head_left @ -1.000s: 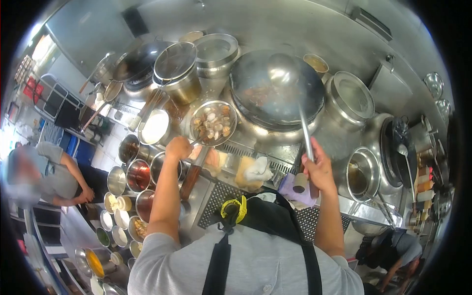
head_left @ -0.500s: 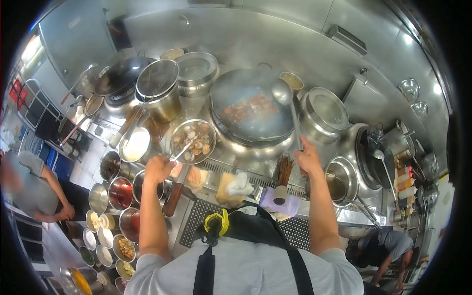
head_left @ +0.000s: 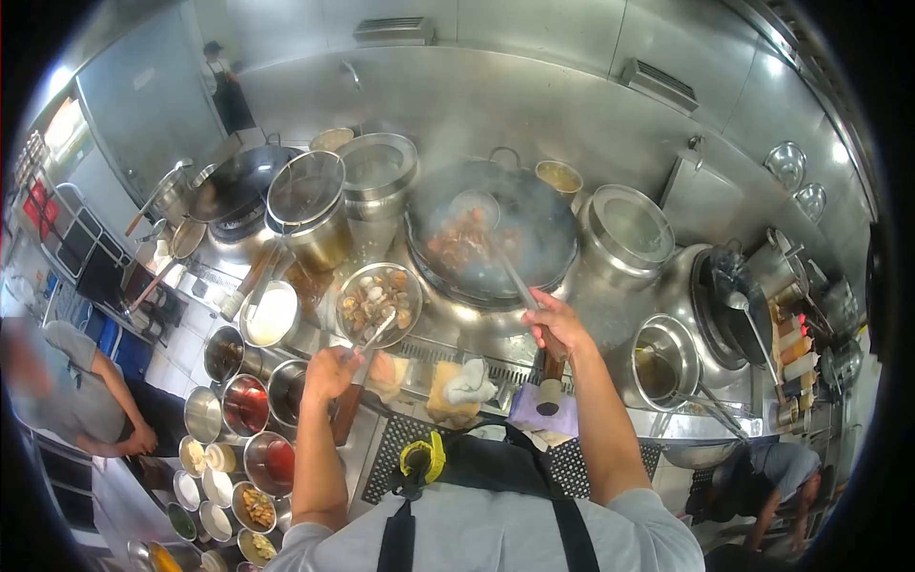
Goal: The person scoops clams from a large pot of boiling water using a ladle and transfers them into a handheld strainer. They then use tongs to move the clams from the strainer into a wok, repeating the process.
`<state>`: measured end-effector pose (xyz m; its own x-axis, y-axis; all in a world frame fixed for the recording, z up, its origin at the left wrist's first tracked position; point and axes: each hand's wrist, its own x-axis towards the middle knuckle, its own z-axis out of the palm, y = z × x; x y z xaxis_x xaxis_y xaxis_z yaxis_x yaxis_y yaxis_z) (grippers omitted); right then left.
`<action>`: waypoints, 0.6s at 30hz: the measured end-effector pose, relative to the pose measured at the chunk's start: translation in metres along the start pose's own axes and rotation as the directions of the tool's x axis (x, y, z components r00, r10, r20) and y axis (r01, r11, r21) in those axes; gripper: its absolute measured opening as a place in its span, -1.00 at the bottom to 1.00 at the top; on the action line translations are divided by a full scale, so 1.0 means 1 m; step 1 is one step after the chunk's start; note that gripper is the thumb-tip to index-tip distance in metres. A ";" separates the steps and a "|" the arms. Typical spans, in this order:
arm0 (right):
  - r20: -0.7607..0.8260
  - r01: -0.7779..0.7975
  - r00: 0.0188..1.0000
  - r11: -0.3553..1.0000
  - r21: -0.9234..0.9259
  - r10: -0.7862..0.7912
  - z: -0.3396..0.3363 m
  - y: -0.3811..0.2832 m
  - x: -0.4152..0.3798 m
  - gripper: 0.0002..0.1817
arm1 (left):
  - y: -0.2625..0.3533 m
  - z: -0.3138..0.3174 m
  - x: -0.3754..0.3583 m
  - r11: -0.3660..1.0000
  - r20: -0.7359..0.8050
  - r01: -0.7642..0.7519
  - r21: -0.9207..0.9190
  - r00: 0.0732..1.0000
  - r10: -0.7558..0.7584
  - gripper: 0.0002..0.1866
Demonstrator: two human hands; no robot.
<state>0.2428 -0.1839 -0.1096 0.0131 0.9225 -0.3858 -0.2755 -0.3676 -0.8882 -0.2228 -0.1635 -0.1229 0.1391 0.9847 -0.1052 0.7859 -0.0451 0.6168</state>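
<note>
My right hand (head_left: 558, 324) is closed round the handle of a long ladle (head_left: 513, 272). The ladle's bowl is down in a large wok (head_left: 562, 205), against browned pieces of food (head_left: 462, 238), with steam rising. My left hand (head_left: 331, 374) grips a small pale metal spoon (head_left: 382, 327), whose tip overlaps the clams (head_left: 389, 291) in a round metal strainer (head_left: 342, 319). The strainer's wooden handle (head_left: 346, 414) runs just beside this hand. Below my right hand, a bamboo brush (head_left: 549, 386) is partly covered from view.
Sauce and ingredient pots (head_left: 246, 405) crowd the left side. A pot of white contents (head_left: 271, 315) stands near the strainer. Lidded pots (head_left: 631, 226) flank the wok, and a deep pot (head_left: 658, 367) sits at right. Folded cloths (head_left: 467, 381) lie in front. Co-workers (head_left: 71, 381) stand left and right (head_left: 762, 486).
My right hand has moved left, bringing the ladle bowl from the wok's right rim into the food. My left hand has shifted slightly right and down with the spoon. The view has tilted.
</note>
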 end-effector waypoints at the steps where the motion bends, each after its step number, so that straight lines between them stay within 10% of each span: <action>1: 0.000 0.008 1.000 0.999 -0.038 -0.008 0.003 0.002 -0.005 -0.15 | -0.004 0.003 0.003 1.000 -0.021 -0.015 -0.007 1.000 0.015 -0.56; 7: 0.032 0.012 0.999 0.985 -0.174 -0.006 0.012 0.018 -0.074 -0.17 | -0.002 0.002 0.007 1.000 -0.058 0.000 -0.031 0.998 -0.002 -0.61; 18: 0.112 0.018 0.993 0.990 0.139 -0.034 -0.007 0.052 -0.107 -0.19 | 0.097 -0.005 0.091 0.934 -0.094 -0.202 0.293 0.967 0.239 -0.61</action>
<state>0.2337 -0.3027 -0.1164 -0.0858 0.9417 -0.3253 -0.4066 -0.3311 -0.8515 -0.1364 -0.0773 -0.0689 0.2653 0.9568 0.1190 0.8829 -0.2907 0.3688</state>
